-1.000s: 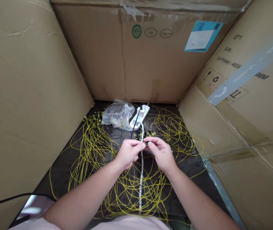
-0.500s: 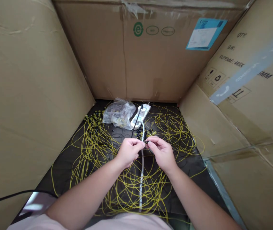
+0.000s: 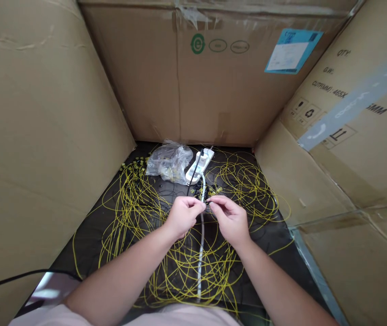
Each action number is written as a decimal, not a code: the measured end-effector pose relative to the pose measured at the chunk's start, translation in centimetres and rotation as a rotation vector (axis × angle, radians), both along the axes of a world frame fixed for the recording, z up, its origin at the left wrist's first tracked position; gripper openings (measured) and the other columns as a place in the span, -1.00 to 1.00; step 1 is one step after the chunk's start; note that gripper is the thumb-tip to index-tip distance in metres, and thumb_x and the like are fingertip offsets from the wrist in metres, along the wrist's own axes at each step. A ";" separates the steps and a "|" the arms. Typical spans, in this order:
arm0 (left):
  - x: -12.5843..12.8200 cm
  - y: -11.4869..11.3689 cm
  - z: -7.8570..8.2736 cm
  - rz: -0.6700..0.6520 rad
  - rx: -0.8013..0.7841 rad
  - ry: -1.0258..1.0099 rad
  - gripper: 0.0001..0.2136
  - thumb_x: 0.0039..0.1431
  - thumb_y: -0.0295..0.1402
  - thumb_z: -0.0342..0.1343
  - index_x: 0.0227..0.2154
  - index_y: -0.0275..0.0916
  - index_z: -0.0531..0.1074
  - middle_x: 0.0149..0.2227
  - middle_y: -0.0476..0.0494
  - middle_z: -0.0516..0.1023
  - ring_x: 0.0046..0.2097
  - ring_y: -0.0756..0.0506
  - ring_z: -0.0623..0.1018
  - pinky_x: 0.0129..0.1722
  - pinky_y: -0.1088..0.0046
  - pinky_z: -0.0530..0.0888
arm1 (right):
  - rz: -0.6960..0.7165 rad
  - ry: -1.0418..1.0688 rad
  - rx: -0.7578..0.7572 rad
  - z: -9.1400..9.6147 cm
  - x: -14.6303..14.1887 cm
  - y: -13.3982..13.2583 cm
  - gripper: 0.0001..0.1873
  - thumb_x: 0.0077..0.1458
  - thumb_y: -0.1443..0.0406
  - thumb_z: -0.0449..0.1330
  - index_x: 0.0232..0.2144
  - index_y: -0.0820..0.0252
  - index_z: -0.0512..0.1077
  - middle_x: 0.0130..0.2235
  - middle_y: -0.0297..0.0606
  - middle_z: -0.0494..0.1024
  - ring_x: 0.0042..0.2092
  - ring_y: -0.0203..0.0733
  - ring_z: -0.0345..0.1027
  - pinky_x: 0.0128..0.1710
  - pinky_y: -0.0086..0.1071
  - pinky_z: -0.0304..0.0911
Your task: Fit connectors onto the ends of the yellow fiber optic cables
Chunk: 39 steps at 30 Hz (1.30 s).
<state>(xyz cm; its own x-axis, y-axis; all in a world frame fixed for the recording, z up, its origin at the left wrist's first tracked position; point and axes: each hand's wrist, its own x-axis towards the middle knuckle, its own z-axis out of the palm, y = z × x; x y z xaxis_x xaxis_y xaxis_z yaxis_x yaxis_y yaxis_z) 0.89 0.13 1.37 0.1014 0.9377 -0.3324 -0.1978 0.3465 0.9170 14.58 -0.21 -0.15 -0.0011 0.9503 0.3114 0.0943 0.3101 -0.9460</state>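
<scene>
My left hand (image 3: 182, 215) and my right hand (image 3: 230, 218) meet above a dark surface strewn with loose yellow wires (image 3: 139, 213). Both hands are closed in a pinch on a small dark piece (image 3: 207, 202) held between their fingertips. What the piece is I cannot make out. A white cable (image 3: 200, 253) runs under my hands from near my body up to a white power strip (image 3: 200, 165).
Tall cardboard walls (image 3: 44, 136) enclose the surface on the left, back and right. A crumpled clear plastic bag (image 3: 169, 162) lies at the back beside the power strip. A black cord (image 3: 10, 280) crosses the lower left corner.
My hands stay together in the same place; the fingertips shifted slightly on the small dark piece. The view tilted a little.
</scene>
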 end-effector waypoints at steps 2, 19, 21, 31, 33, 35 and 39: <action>0.0 0.0 0.0 -0.002 -0.006 -0.009 -0.80 -0.12 -0.30 0.18 -0.62 -0.34 0.38 -0.78 0.17 0.07 -0.76 0.18 0.04 -0.78 0.63 -0.06 | -0.007 -0.010 0.014 0.0 0.0 0.0 -0.87 0.02 0.38 0.17 -0.34 0.13 0.49 -0.25 -0.24 0.51 -0.19 -0.19 0.40 -0.13 -0.27 0.31; -0.1 0.0 0.2 -0.013 -0.009 -0.016 -0.80 -0.13 -0.27 0.18 -0.61 -0.33 0.38 -0.77 0.16 0.10 -0.76 0.17 0.05 -0.79 0.63 -0.05 | 0.023 0.150 -0.223 -0.7 0.1 0.3 -0.84 -0.02 0.27 0.23 -0.31 0.15 0.49 -0.27 -0.23 0.55 -0.29 -0.22 0.42 -0.24 -0.29 0.36; -0.1 -0.1 0.3 -0.010 -0.012 -0.023 -0.80 -0.13 -0.27 0.18 -0.61 -0.33 0.38 -0.77 0.17 0.09 -0.76 0.18 0.04 -0.79 0.63 -0.05 | 0.027 0.172 -0.229 -0.8 0.1 0.3 -0.84 -0.02 0.27 0.23 -0.31 0.15 0.49 -0.27 -0.23 0.55 -0.30 -0.23 0.42 -0.25 -0.31 0.36; -0.1 -0.1 0.6 0.010 -0.025 -0.071 -0.80 -0.14 -0.28 0.20 -0.61 -0.32 0.38 -0.76 0.17 0.10 -0.75 0.19 0.03 -0.77 0.64 -0.07 | 0.026 0.166 -0.238 -0.4 0.0 0.2 -0.80 -0.03 0.24 0.23 -0.31 0.19 0.49 -0.27 -0.20 0.55 -0.33 -0.23 0.41 -0.30 -0.29 0.38; -0.1 -0.1 0.5 0.012 -0.023 -0.058 -0.80 -0.15 -0.27 0.20 -0.61 -0.32 0.38 -0.77 0.17 0.10 -0.75 0.18 0.03 -0.77 0.63 -0.07 | 0.025 0.170 -0.240 -0.4 0.0 0.2 -0.80 -0.03 0.24 0.23 -0.30 0.19 0.49 -0.27 -0.20 0.55 -0.34 -0.23 0.42 -0.31 -0.29 0.39; -0.1 -0.1 0.4 0.016 -0.015 -0.033 -0.79 -0.15 -0.26 0.21 -0.61 -0.32 0.40 -0.78 0.17 0.12 -0.75 0.18 0.04 -0.76 0.62 -0.06 | 0.020 0.158 -0.232 -0.4 0.1 0.2 -0.80 -0.04 0.24 0.23 -0.31 0.19 0.49 -0.26 -0.20 0.55 -0.32 -0.21 0.42 -0.29 -0.27 0.39; -0.1 0.0 0.2 0.026 0.044 0.043 -0.81 -0.14 -0.28 0.20 -0.61 -0.33 0.45 -0.78 0.13 0.16 -0.72 0.16 0.09 -0.71 0.60 0.04 | 0.006 0.115 -0.199 -0.4 0.1 0.2 -0.83 -0.03 0.26 0.22 -0.32 0.18 0.50 -0.26 -0.20 0.54 -0.25 -0.17 0.43 -0.21 -0.23 0.37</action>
<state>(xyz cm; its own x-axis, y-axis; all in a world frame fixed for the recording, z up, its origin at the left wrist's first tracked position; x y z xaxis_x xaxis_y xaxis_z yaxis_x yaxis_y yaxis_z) 0.77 0.11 1.57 0.0638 0.9536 -0.2941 -0.1665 0.3008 0.9390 14.68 -0.06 -0.50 0.0176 0.9931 0.1163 -0.0188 0.1166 -0.9930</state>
